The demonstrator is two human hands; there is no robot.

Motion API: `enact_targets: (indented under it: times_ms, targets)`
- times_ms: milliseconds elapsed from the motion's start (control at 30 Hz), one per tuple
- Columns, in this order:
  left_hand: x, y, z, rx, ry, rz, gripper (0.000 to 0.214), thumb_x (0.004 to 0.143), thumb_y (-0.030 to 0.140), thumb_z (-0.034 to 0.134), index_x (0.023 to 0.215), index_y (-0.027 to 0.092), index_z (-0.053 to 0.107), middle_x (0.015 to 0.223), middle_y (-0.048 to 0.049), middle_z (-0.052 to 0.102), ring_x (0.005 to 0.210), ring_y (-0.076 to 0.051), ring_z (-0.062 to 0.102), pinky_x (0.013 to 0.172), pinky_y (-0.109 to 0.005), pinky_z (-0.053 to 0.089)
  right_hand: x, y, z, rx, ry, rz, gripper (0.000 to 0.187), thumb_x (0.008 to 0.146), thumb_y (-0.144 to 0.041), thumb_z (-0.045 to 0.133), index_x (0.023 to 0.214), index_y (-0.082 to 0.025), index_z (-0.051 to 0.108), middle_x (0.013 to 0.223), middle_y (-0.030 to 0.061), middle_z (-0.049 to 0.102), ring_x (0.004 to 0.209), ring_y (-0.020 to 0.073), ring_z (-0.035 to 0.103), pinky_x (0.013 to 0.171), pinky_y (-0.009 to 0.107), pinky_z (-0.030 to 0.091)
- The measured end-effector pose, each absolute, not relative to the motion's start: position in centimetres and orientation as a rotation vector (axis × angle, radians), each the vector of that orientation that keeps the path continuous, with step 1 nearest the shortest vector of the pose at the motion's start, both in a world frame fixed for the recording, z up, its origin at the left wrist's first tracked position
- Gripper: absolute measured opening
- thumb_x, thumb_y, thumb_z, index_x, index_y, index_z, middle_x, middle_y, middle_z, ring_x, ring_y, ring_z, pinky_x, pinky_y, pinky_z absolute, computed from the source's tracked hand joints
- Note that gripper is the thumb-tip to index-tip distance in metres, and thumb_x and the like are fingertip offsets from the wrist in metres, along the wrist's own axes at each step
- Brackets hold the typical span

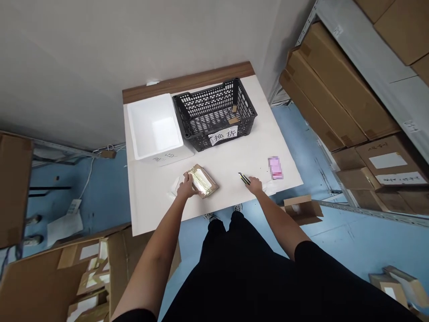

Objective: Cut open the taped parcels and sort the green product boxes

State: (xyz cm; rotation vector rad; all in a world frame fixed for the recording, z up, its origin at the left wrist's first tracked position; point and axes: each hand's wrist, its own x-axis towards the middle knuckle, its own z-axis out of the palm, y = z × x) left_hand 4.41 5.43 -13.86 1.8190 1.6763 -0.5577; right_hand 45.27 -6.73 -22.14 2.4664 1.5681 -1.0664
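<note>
A small brown parcel [202,181] with shiny tape lies on the white table [234,156] near its front edge. My left hand [186,187] rests on the parcel's left end, fingers curled over it. My right hand [254,184] is to the right of it, closed round a dark, thin cutter-like tool [244,178] whose tip points toward the parcel. A white slip of paper [174,185] lies just left of my left hand.
A white foam box [154,127] and a black plastic crate [214,114] with a paper label stand at the back of the table. A pink item [275,167] lies at the right. Cardboard boxes fill the shelves [351,89] on the right and the floor at left.
</note>
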Motion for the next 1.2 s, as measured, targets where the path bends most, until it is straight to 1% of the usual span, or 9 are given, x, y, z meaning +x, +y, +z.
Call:
enact_targets:
  times_ms: [133, 200, 300, 467, 633, 867, 1033, 1133, 1200]
  targets:
    - [5.2, 5.0, -13.9, 1.757, 1.715, -0.528, 0.139, 0.067, 0.061, 0.089, 0.175, 0.029, 0.007, 0.183, -0.0114, -0.011, 0.149, -0.055, 0.041, 0.106, -0.059, 0.051, 42.5, -4.1, -22.2, 2.492, 1.379, -1.125, 0.044, 0.093, -0.020, 0.070, 0.135, -0.016, 0.058, 0.134, 0.0217, 0.068, 0.124, 0.0309, 0.066, 0.099, 0.037, 0.051]
    - [5.4, 4.8, -14.0, 1.734, 1.720, -0.492, 0.139, 0.066, 0.063, 0.090, 0.175, 0.031, 0.010, 0.183, -0.0105, -0.010, 0.150, -0.056, 0.037, 0.106, -0.062, 0.050, 40.9, -3.1, -22.1, 2.536, 1.345, -1.203, 0.041, 0.093, -0.018, 0.067, 0.133, -0.017, 0.057, 0.123, 0.0183, 0.073, 0.112, 0.0286, 0.071, 0.092, 0.035, 0.054]
    - [5.5, 4.4, -14.2, 1.703, 1.713, -0.417, 0.139, 0.063, 0.066, 0.092, 0.174, 0.032, 0.016, 0.184, -0.0098, -0.010, 0.150, -0.056, 0.034, 0.109, -0.063, 0.047, 37.6, -1.6, -20.8, 2.660, 1.481, -1.327, 0.047, 0.095, -0.026, 0.064, 0.140, -0.023, 0.052, 0.115, 0.0112, 0.077, 0.103, 0.0266, 0.074, 0.087, 0.034, 0.057]
    - [5.5, 3.8, -14.5, 1.585, 1.706, -0.148, 0.136, 0.056, 0.058, 0.097, 0.171, 0.033, 0.029, 0.184, -0.0084, -0.001, 0.153, -0.058, 0.026, 0.118, -0.067, 0.035, 29.4, 1.0, -16.2, 2.480, 2.012, -1.575, 0.056, 0.104, -0.040, 0.051, 0.158, -0.028, 0.043, 0.125, 0.0064, 0.077, 0.101, 0.0256, 0.074, 0.090, 0.035, 0.057]
    - [5.4, 3.3, -14.8, 1.374, 1.650, 0.146, 0.128, 0.050, 0.048, 0.100, 0.164, 0.037, 0.043, 0.184, -0.0039, 0.007, 0.157, -0.058, 0.016, 0.123, -0.069, 0.027, 22.9, 3.3, -13.2, 2.191, 2.165, -1.303, 0.059, 0.106, -0.035, 0.051, 0.164, -0.030, 0.042, 0.119, 0.0072, 0.079, 0.104, 0.0284, 0.074, 0.091, 0.033, 0.053]
    - [4.6, 2.8, -15.7, 1.354, 1.587, 0.312, 0.130, 0.045, 0.051, 0.099, 0.163, 0.036, 0.045, 0.184, -0.0029, 0.012, 0.155, -0.055, 0.025, 0.124, -0.068, 0.031, 20.3, 3.9, -13.0, 2.165, 2.079, -1.002, 0.054, 0.106, -0.031, 0.050, 0.161, -0.030, 0.048, 0.121, 0.0087, 0.080, 0.106, 0.0291, 0.075, 0.091, 0.033, 0.050]
    - [4.5, 2.7, -16.2, 1.327, 1.526, 0.343, 0.133, 0.042, 0.052, 0.100, 0.162, 0.035, 0.046, 0.184, -0.0037, 0.011, 0.156, -0.056, 0.021, 0.125, -0.069, 0.028, 19.4, 3.4, -12.7, 2.210, 2.049, -0.947, 0.054, 0.107, -0.029, 0.048, 0.160, -0.029, 0.047, 0.125, 0.0093, 0.079, 0.109, 0.0295, 0.074, 0.093, 0.034, 0.050]
    - [4.5, 2.8, -16.4, 1.333, 1.512, 0.358, 0.133, 0.044, 0.058, 0.098, 0.163, 0.034, 0.044, 0.184, -0.0043, 0.011, 0.158, -0.055, 0.018, 0.124, -0.068, 0.030, 19.3, 3.6, -12.6, 2.189, 2.061, -0.923, 0.053, 0.106, -0.028, 0.047, 0.159, -0.031, 0.049, 0.126, 0.0079, 0.078, 0.109, 0.0287, 0.074, 0.092, 0.034, 0.050]
    - [4.5, 2.9, -16.4, 1.338, 1.513, 0.335, 0.134, 0.045, 0.056, 0.098, 0.165, 0.034, 0.042, 0.184, -0.0033, 0.011, 0.158, -0.055, 0.018, 0.124, -0.068, 0.030, 19.4, 3.9, -12.5, 2.143, 2.069, -0.909, 0.053, 0.106, -0.027, 0.047, 0.159, -0.029, 0.049, 0.126, 0.0092, 0.078, 0.109, 0.0293, 0.074, 0.090, 0.034, 0.050]
